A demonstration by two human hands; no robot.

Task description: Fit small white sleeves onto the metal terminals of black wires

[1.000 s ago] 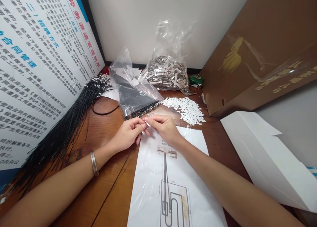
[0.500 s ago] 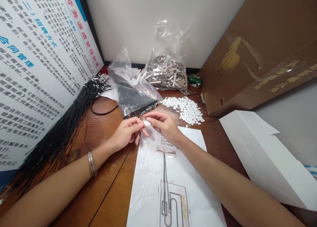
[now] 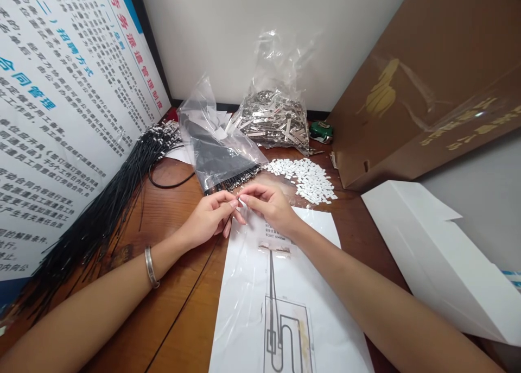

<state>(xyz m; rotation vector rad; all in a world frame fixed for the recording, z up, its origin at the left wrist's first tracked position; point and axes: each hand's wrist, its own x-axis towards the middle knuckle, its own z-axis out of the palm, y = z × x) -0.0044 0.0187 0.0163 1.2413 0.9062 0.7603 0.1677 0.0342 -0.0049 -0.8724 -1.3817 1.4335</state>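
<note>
My left hand (image 3: 207,218) and my right hand (image 3: 271,204) meet fingertip to fingertip over the wooden table (image 3: 175,308), both pinched on a tiny white piece (image 3: 241,201) held between them. Just beyond the fingers lies a clear bag of black wires (image 3: 220,150) with metal tips at its open end. A heap of small white plastic pieces (image 3: 305,178) lies to the right of the hands. A printed sheet with a wire drawing (image 3: 280,302), under clear film, lies below my right wrist.
A clear bag of metal strips (image 3: 274,118) sits at the back by the wall. A long bundle of black wires (image 3: 101,210) runs along a printed poster board (image 3: 61,101) on the left. A brown cardboard panel (image 3: 427,85), a white folded carton (image 3: 439,259) and a green object (image 3: 321,131) are on the right.
My right hand drew slightly away from the left half a second ago, then closed back onto it. The view shifted a little; nothing else moved.
</note>
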